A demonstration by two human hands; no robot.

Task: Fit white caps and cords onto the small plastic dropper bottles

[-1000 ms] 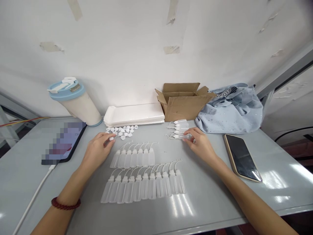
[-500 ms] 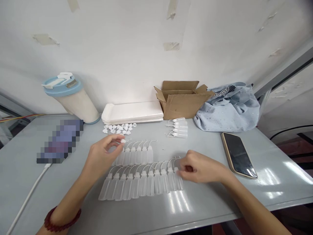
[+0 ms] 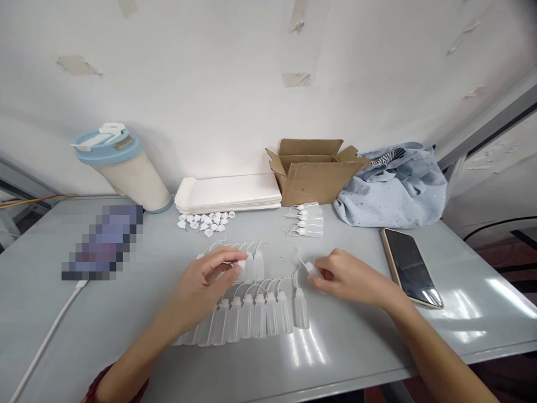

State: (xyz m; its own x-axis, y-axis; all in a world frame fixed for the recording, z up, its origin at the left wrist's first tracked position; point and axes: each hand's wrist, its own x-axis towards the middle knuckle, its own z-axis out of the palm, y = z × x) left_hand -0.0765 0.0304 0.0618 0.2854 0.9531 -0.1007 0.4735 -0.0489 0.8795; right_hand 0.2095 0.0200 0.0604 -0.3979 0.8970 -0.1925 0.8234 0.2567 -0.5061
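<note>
Grey tbl (image 3: 344,358) against white wall (image 3: 201,84) w/ torn tape bits (image 3: 297,80); metal frame (image 3: 499,124) at R; glare (image 3: 509,292) on tbl

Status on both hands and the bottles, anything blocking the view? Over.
Left hand pinching white cap. Right hand holding small bottle. Both bottle rows partly hidden behind left hand.

Between the left fingers (image 3: 226,255): small white plastic cap (image 3: 242,263). At the right fingers (image 3: 322,284): slim translucent plastic bottle (image 3: 311,269), white-necked. Below the left fingers: row of slim plastic bottles (image 3: 260,318), translucent, milky. Beyond the left fingers: small conical plastic caps (image 3: 205,221), white; flat stack of packets (image 3: 229,193), glossy white; farther left, cylindrical tumbler (image 3: 134,182), cream, pale blue lid. Beyond the right fingers: brown cardboard box (image 3: 321,183); soft fabric bag (image 3: 390,198), pale blue, dark-speckled, black-and-white striped piece. Right of these fingers: flat rectangular phone (image 3: 413,268), black screen, beige edge. Beneath all: smooth grey table (image 3: 356,347).
</note>
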